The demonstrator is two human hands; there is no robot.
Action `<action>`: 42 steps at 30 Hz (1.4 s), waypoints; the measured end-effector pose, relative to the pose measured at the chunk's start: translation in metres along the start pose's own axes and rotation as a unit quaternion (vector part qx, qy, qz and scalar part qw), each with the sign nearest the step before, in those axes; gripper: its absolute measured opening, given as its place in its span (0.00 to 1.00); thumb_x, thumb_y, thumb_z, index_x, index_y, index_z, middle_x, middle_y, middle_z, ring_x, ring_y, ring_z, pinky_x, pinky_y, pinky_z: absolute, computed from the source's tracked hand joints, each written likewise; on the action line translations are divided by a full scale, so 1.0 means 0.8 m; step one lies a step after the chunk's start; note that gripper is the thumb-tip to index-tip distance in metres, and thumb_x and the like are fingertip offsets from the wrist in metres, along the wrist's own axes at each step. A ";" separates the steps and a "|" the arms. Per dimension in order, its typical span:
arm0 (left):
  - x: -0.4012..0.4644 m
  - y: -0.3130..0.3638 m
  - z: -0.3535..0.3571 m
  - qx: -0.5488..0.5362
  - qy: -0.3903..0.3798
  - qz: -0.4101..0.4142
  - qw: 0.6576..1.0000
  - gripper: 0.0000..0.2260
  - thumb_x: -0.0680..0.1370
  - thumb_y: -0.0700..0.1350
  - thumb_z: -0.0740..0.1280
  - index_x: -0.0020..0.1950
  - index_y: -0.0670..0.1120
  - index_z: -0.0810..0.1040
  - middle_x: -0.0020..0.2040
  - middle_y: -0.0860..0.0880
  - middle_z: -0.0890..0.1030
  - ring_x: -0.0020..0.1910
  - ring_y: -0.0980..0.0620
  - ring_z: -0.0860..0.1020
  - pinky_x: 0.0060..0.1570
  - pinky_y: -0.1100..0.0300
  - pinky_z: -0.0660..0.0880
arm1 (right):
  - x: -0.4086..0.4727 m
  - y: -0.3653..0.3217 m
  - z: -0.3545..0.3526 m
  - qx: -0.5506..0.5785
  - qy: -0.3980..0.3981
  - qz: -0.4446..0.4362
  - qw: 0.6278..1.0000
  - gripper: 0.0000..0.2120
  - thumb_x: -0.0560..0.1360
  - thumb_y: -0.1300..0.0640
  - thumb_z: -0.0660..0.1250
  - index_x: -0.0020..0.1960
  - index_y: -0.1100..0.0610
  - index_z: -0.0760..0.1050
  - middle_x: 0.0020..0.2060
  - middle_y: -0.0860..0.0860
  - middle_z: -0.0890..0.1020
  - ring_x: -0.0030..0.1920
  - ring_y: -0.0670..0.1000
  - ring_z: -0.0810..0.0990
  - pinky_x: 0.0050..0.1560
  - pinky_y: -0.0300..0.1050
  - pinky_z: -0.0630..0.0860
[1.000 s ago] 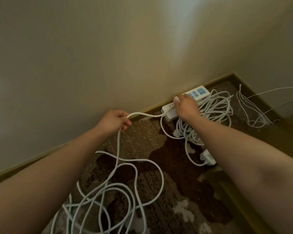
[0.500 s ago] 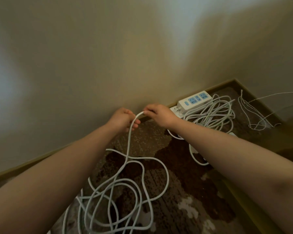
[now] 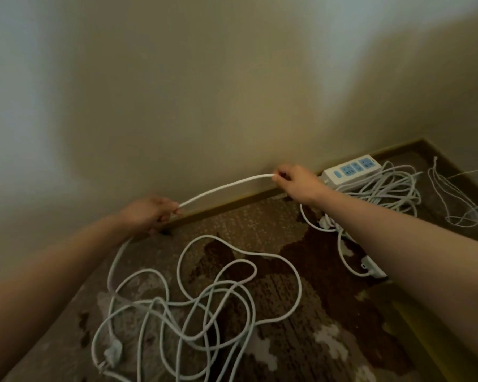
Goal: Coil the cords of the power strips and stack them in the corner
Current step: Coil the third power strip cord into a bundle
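A white cord (image 3: pixel 226 186) stretches in a shallow arc between both hands, in front of the wall. My left hand (image 3: pixel 146 213) grips its lower end and my right hand (image 3: pixel 295 181) pinches its upper end. From my left hand the cord drops into a loose tangle (image 3: pixel 199 304) on the carpet, ending in a plug (image 3: pixel 112 354). A white power strip with blue sockets (image 3: pixel 350 169) lies on a coiled cord (image 3: pixel 384 191) near the corner. Another plug (image 3: pixel 370 267) lies beside my right forearm.
Thin white cables (image 3: pixel 458 199) lie in the corner at the far right. A brown skirting board (image 3: pixel 232 202) runs along the wall. The floor is patterned brown carpet (image 3: pixel 301 340). A yellowish edge (image 3: pixel 414 326) shows at the lower right.
My hands were close together on the cord; they have drawn apart, left hand going down-left and right hand going right, so a length of cord now spans between them.
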State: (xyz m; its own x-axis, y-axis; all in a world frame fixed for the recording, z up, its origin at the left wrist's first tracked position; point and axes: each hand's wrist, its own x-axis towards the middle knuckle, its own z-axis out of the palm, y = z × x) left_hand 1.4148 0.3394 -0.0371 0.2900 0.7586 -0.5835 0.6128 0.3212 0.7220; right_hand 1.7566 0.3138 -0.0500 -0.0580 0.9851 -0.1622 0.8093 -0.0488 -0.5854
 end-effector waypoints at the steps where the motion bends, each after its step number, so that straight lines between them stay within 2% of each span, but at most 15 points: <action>1: 0.000 0.008 -0.001 0.013 0.014 0.015 1.000 0.10 0.82 0.44 0.58 0.45 0.44 0.77 0.28 0.50 0.63 0.18 0.59 0.61 0.19 0.68 0.59 | -0.003 -0.014 -0.002 -0.003 -0.022 -0.031 0.999 0.09 0.81 0.49 0.62 0.46 0.52 0.75 0.34 0.48 0.75 0.37 0.50 0.74 0.34 0.45 0.65; 4: 0.001 0.045 0.002 0.051 0.047 0.075 0.995 0.11 0.81 0.45 0.60 0.44 0.45 0.78 0.28 0.51 0.65 0.22 0.55 0.62 0.20 0.66 0.60 | -0.005 -0.063 -0.002 -0.048 -0.076 -0.118 0.989 0.12 0.80 0.43 0.61 0.49 0.49 0.76 0.37 0.47 0.77 0.38 0.47 0.76 0.38 0.45 0.70; 7: -0.002 0.068 -0.002 0.045 0.051 0.117 0.991 0.11 0.81 0.45 0.60 0.44 0.43 0.79 0.29 0.50 0.65 0.22 0.56 0.62 0.19 0.66 0.60 | -0.004 -0.094 0.012 -0.089 -0.084 -0.128 0.984 0.12 0.82 0.47 0.59 0.51 0.52 0.77 0.38 0.49 0.77 0.41 0.52 0.76 0.42 0.49 0.72; 11: -0.013 0.058 -0.012 -0.056 -0.015 0.108 0.992 0.12 0.82 0.47 0.57 0.48 0.43 0.77 0.26 0.53 0.63 0.21 0.57 0.59 0.20 0.66 0.59 | -0.004 -0.079 -0.001 0.049 0.023 -0.041 0.998 0.12 0.83 0.52 0.59 0.46 0.55 0.76 0.33 0.47 0.73 0.35 0.47 0.72 0.38 0.46 0.66; 15: -0.024 0.038 -0.024 -0.074 -0.012 0.141 0.987 0.13 0.82 0.47 0.56 0.46 0.43 0.77 0.25 0.54 0.63 0.22 0.57 0.59 0.22 0.66 0.59 | -0.011 -0.052 -0.024 0.149 0.135 0.002 0.980 0.12 0.82 0.54 0.59 0.42 0.54 0.75 0.30 0.46 0.71 0.30 0.44 0.68 0.33 0.43 0.63; 17: -0.028 0.041 -0.025 -0.075 0.018 0.168 0.983 0.13 0.83 0.46 0.55 0.46 0.44 0.77 0.25 0.55 0.63 0.23 0.57 0.59 0.23 0.67 0.58 | -0.018 -0.049 -0.020 0.220 0.130 0.005 0.967 0.13 0.82 0.57 0.59 0.40 0.53 0.74 0.28 0.47 0.69 0.27 0.43 0.66 0.30 0.40 0.63; 20: -0.032 0.065 -0.014 -0.076 0.040 0.211 0.974 0.13 0.83 0.46 0.55 0.46 0.45 0.78 0.26 0.55 0.63 0.24 0.58 0.59 0.24 0.67 0.57 | -0.020 -0.058 -0.015 0.362 0.055 0.004 0.930 0.16 0.84 0.57 0.54 0.41 0.58 0.75 0.24 0.50 0.69 0.22 0.45 0.63 0.24 0.38 0.60; 25: -0.027 0.094 0.023 -0.032 0.038 0.258 0.965 0.12 0.83 0.44 0.56 0.47 0.44 0.78 0.29 0.50 0.65 0.24 0.58 0.62 0.25 0.68 0.61 | -0.014 -0.067 -0.022 0.416 0.031 0.016 0.909 0.17 0.85 0.55 0.53 0.42 0.57 0.73 0.22 0.46 0.67 0.21 0.45 0.59 0.22 0.34 0.55; 27: -0.022 0.084 0.031 0.018 0.046 0.256 0.965 0.12 0.83 0.44 0.55 0.49 0.44 0.78 0.30 0.49 0.68 0.26 0.57 0.66 0.27 0.68 0.65 | -0.017 -0.062 -0.029 0.427 0.077 0.031 0.900 0.16 0.84 0.55 0.54 0.39 0.55 0.72 0.23 0.44 0.66 0.22 0.44 0.59 0.22 0.35 0.56; 30: -0.016 0.058 0.036 0.079 0.027 0.235 0.969 0.12 0.83 0.43 0.55 0.49 0.45 0.77 0.30 0.49 0.69 0.29 0.54 0.68 0.31 0.64 0.68 | -0.022 -0.045 -0.039 0.456 0.181 0.081 0.868 0.17 0.84 0.55 0.55 0.37 0.53 0.70 0.25 0.46 0.65 0.22 0.44 0.59 0.22 0.35 0.56; 33: -0.010 0.041 0.036 0.016 0.026 0.207 0.978 0.12 0.83 0.42 0.54 0.49 0.43 0.76 0.30 0.47 0.67 0.26 0.53 0.66 0.27 0.65 0.66 | -0.030 -0.036 -0.039 0.492 0.235 0.091 0.834 0.17 0.84 0.54 0.54 0.38 0.53 0.69 0.26 0.48 0.64 0.22 0.45 0.59 0.22 0.36 0.56; 35: -0.008 0.042 0.043 -0.056 0.028 0.185 0.981 0.12 0.83 0.42 0.53 0.48 0.44 0.75 0.29 0.48 0.64 0.24 0.54 0.62 0.24 0.65 0.62 | -0.034 -0.040 -0.035 0.537 0.213 0.074 0.813 0.16 0.85 0.53 0.53 0.41 0.53 0.70 0.26 0.48 0.66 0.23 0.46 0.60 0.23 0.37 0.57; 37: -0.008 0.056 0.062 -0.112 0.015 0.182 0.977 0.12 0.83 0.42 0.53 0.46 0.45 0.75 0.27 0.49 0.63 0.21 0.57 0.60 0.21 0.67 0.59 | -0.035 -0.049 -0.034 0.574 0.165 0.051 0.800 0.16 0.85 0.50 0.51 0.48 0.55 0.74 0.29 0.50 0.73 0.26 0.48 0.67 0.26 0.40 0.64; 40: -0.004 0.084 0.101 -0.083 0.012 0.174 0.981 0.12 0.83 0.43 0.54 0.45 0.46 0.75 0.26 0.49 0.65 0.20 0.57 0.61 0.21 0.67 0.59 | -0.034 -0.060 -0.033 0.594 0.090 0.029 0.799 0.21 0.85 0.45 0.46 0.60 0.52 0.76 0.43 0.54 0.83 0.39 0.51 0.80 0.39 0.45 0.77; 42: 0.003 0.100 0.123 -0.038 0.037 0.163 0.985 0.12 0.83 0.42 0.55 0.45 0.44 0.76 0.27 0.49 0.66 0.19 0.57 0.63 0.21 0.66 0.60 | -0.034 -0.063 -0.029 0.573 0.069 0.034 0.816 0.24 0.84 0.43 0.44 0.62 0.50 0.75 0.50 0.55 0.84 0.47 0.53 0.81 0.48 0.48 0.77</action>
State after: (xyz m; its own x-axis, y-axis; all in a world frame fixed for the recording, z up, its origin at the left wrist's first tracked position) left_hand 1.5370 0.3106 -0.0174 0.4069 0.8663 -0.2896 0.4386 0.0927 0.8939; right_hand 1.7310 0.2935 0.0024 0.0952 0.9789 -0.1811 -0.2742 -0.1491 -0.9500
